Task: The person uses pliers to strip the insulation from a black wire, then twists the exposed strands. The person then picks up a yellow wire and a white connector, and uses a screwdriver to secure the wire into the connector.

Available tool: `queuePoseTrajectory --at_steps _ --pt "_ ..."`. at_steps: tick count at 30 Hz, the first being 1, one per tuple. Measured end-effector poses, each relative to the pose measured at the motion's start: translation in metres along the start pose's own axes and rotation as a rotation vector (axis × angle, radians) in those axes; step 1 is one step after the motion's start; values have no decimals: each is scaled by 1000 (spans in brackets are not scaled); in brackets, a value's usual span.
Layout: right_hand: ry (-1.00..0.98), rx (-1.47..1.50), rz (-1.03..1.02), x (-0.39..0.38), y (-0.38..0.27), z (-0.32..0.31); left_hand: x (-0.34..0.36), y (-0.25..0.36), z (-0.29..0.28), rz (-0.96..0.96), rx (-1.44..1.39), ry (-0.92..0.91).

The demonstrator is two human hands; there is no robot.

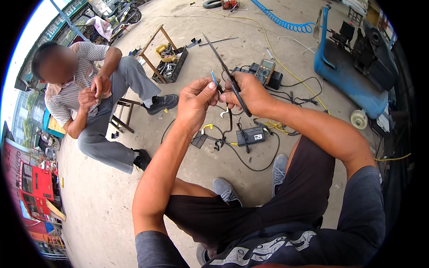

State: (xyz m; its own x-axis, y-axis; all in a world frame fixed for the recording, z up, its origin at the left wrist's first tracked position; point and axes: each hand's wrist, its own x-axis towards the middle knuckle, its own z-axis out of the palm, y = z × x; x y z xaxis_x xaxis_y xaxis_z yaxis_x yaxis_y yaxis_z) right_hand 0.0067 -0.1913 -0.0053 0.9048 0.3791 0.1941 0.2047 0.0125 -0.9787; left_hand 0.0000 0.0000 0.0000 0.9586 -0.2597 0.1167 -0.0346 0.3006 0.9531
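Observation:
My left hand (199, 96) is closed on a black cable (229, 123) with a thin blue piece (214, 77) showing above the thumb. My right hand (248, 91) grips a long, dark, pointed tool (219, 58), angled up and away, its exact kind unclear; the fingertips are beside my left hand at the cable. Below them on the concrete lie a black power brick (250, 137), tangled black and yellow leads, and small dark pieces. Just beyond my right hand is a multimeter (266, 69) on a dark case.
A seated person (71, 89) on a wooden stool works with their hands at my left. Ahead are a tool crate (174, 69) with a wooden frame and a blue coiled hose (281, 20). A blue compressor (339, 85) stands at right, a red vehicle (35, 187) at far left.

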Motion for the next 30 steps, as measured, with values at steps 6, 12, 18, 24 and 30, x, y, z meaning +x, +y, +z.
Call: queuePoseTrajectory --at_steps 6,12,18,24,30 --pt "-12 44 47 -3 0 -6 1 -3 4 5 -29 -9" --pt "-16 85 38 -2 2 -8 2 4 6 -37 -17 -24" --pt "-83 141 74 -2 8 -4 -2 8 1 -69 -15 -51" --pt "-158 132 91 3 7 -13 -3 9 -2 -56 9 -100" --pt "-255 129 135 -2 2 -15 -8 12 1 -64 75 -135"
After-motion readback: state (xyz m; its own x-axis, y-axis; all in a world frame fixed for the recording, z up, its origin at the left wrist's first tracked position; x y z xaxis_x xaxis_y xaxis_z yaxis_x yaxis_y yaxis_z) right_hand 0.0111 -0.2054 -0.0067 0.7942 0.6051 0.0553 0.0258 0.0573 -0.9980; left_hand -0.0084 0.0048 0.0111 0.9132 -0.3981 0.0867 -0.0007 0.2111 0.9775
